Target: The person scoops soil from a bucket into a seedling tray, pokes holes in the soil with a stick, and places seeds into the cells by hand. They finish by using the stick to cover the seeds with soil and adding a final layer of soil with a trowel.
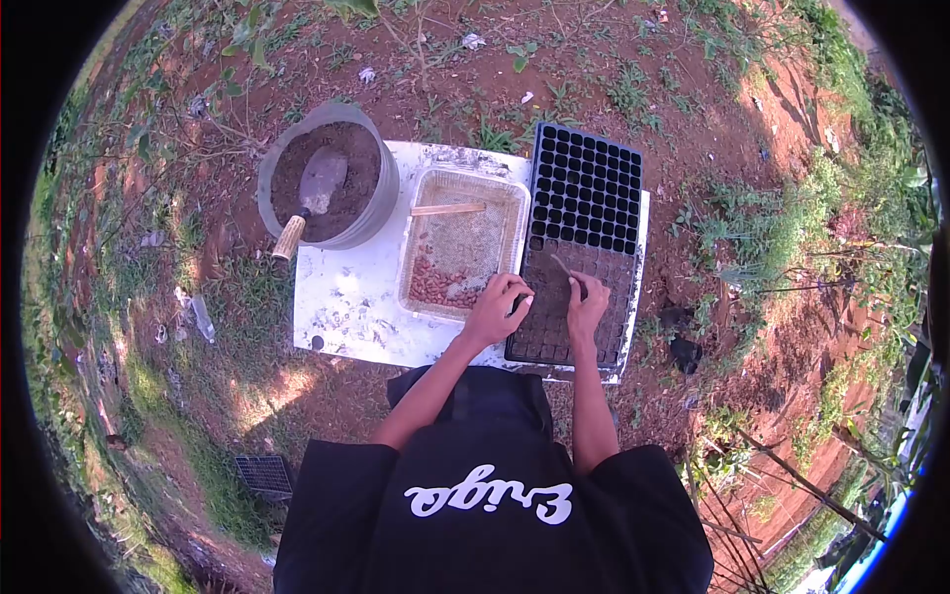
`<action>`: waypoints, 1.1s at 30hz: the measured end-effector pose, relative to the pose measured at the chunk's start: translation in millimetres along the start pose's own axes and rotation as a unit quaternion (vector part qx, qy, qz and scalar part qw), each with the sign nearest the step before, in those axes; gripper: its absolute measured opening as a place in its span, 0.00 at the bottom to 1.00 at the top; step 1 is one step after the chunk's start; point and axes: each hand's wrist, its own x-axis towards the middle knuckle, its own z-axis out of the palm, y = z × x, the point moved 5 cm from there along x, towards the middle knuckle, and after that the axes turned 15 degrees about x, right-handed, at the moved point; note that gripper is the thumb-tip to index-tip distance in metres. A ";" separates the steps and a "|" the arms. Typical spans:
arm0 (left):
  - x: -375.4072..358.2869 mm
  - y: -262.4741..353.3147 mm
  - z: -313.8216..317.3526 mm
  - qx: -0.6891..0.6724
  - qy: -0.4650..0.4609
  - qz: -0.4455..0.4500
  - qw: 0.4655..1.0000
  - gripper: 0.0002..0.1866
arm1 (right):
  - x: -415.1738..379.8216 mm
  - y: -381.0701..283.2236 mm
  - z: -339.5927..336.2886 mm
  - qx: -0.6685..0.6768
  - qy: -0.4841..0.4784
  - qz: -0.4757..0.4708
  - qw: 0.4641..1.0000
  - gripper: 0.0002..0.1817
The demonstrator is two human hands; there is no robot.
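Note:
My left hand (499, 311) is closed in a pinch at the right edge of the foil tray (407, 247), beside the seedling tray; what its fingers hold is too small to make out. In the foil tray lie reddish seeds (442, 287), pale grains and a flat wooden stick (448, 209). My right hand (588, 301) grips a small thin stick (560, 264) over the soil-filled part of the black seedling tray (579, 332). The far cells of that tray (586, 188) are without soil.
A bucket of dark soil (380, 213) with a wooden-handled trowel (289, 238) stands at the left of the white table (341, 307). Another black tray (263, 474) lies on the ground at lower left, and a plastic bottle (203, 319) lies further up. Plants surround the area.

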 end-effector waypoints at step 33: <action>0.0 -3.2 3.0 -0.004 -0.013 -0.009 1.000 0.09 | 19.4 -22.5 7.3 -0.098 -0.168 -0.174 0.965 0.09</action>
